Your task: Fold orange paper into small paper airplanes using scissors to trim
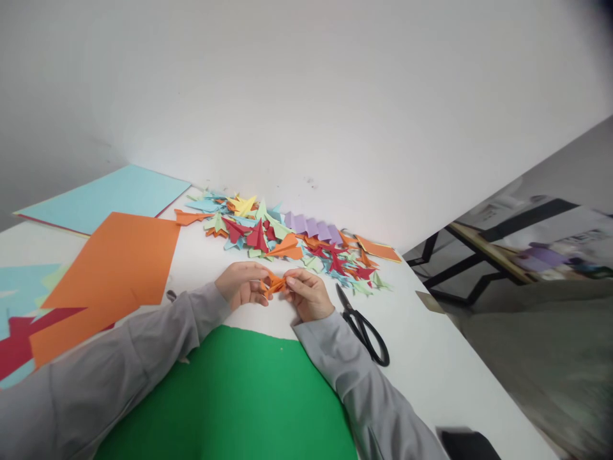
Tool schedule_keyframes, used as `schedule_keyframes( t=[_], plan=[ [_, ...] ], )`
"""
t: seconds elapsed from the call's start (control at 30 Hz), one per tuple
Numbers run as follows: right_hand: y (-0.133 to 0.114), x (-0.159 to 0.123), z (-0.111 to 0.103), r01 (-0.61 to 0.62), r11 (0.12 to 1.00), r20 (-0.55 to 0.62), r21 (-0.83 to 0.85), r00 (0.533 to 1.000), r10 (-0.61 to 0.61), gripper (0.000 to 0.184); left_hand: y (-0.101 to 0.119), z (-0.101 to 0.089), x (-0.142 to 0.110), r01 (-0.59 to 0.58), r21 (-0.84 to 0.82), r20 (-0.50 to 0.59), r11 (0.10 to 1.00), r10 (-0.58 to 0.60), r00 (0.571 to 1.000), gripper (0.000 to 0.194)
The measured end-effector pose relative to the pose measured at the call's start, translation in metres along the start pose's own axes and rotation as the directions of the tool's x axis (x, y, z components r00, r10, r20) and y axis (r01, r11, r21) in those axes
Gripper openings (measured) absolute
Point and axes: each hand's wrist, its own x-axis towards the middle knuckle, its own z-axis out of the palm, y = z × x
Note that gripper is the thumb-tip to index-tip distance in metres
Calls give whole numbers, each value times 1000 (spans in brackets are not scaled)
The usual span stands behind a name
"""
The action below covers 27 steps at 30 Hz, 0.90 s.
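Note:
A small folded piece of orange paper (275,283) is held up between my two hands, above the white table. My left hand (243,284) grips its left side, the fingers curled and partly spread behind it. On the other side, my right hand (309,294) pinches the paper between thumb and fingers. Just beyond lies a heap of folded paper pieces (258,236) in red, orange, green, blue and yellow. To the right of my right hand rest black-handled scissors (363,324), blades pointing away from me.
Sheets of orange paper (110,255) and light blue paper (110,198) lie at the left. A green sheet (234,396) spreads beneath my forearms. Pleated purple paper (313,227) sits by the heap, against the white wall (306,115). A dark object (469,444) is at the near right edge.

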Motion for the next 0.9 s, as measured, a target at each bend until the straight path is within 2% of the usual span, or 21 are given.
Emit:
schedule_keyframes(
  t=[0.1, 0.33, 0.6, 0.73, 0.9],
  plan=[
    [0, 0, -2, -15, 1000, 37, 6, 999, 15, 22, -3, -1, -1, 44, 55, 54, 997, -47, 997, 40],
    [2, 0, -2, -34, 998, 79, -60, 996, 39, 18, -7, -3, 0, 28, 116, 118, 993, -42, 992, 46],
    [2, 0, 1, -7, 991, 90, -132, 996, 19, 22, -15, -3, 1, -121, 247, 119, 961, 94, 988, 53],
    [8, 1, 1, 23, 990, 45, -137, 999, -17, 27, -14, -1, -2, -214, 286, 140, 934, 180, 974, 58],
    [13, 2, 2, 51, 988, -27, -147, 998, -56, 29, -17, -1, -2, -275, 341, 154, 899, 235, 960, 44]
  ],
)
